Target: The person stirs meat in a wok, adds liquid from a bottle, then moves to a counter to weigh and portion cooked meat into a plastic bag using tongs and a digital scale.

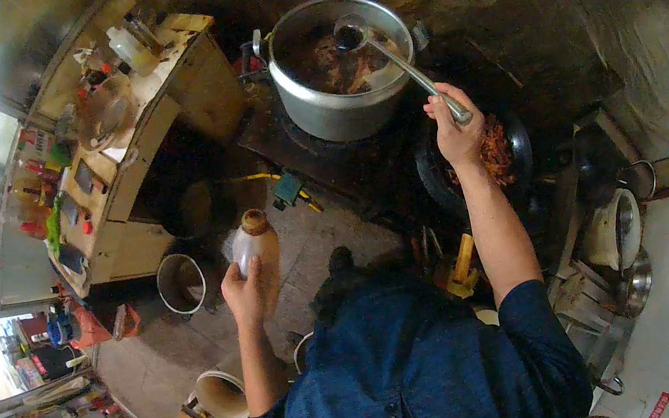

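My left hand (244, 292) grips a large, pale translucent plastic bottle (265, 253) with a brown cap or mouth on top, upright above the floor. In my right hand (457, 132) is the handle of a metal ladle (401, 60). Its bowl, with dark liquid in it, hangs over the open top of a big aluminium pot (336, 118). Brown pieces of food (344, 63), possibly meat, and some liquid show inside the pot. Below my right wrist a dark wok (520, 143) holds reddish-brown pieces of food (496, 150), partly hidden by my forearm.
Bottles and small containers crowd a wooden counter (118, 207) at the left. On the floor stand a bucket (181, 286) and a pale tub (221, 394). A yellow hose (310, 200) runs by the stove's edge. Pots and basins (620, 229) line the right side.
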Action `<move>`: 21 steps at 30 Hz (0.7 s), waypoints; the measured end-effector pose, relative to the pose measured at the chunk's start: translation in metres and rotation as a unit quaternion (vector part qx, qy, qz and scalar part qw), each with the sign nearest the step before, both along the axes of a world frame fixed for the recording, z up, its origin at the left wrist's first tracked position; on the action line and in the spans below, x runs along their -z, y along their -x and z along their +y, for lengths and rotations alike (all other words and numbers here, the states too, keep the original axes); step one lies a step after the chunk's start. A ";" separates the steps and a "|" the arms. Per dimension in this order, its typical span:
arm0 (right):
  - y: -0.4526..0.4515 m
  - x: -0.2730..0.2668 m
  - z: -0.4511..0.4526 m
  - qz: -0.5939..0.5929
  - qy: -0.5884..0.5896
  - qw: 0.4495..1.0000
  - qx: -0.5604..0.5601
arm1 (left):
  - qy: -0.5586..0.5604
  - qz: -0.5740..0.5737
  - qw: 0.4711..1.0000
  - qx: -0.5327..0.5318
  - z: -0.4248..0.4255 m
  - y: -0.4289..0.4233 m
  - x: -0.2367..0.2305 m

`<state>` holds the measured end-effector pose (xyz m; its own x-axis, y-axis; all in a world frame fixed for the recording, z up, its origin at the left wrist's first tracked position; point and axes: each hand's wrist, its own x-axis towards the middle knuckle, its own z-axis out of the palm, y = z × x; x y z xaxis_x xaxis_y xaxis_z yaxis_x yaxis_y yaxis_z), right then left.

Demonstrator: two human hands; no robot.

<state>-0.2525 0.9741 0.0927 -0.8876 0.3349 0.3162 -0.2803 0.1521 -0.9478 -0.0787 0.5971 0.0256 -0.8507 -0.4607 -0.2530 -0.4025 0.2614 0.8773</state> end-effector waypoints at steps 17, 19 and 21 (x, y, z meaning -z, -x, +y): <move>-0.024 -0.008 0.006 -0.022 -0.038 0.999 0.015 | -0.088 0.039 0.994 0.043 0.003 0.036 0.007; -0.026 -0.010 0.009 -0.014 -0.029 0.999 0.031 | -0.089 0.019 0.994 0.052 0.004 0.036 0.006; -0.027 -0.011 0.012 -0.016 -0.013 0.999 0.040 | -0.113 0.015 0.992 0.046 0.004 0.035 0.006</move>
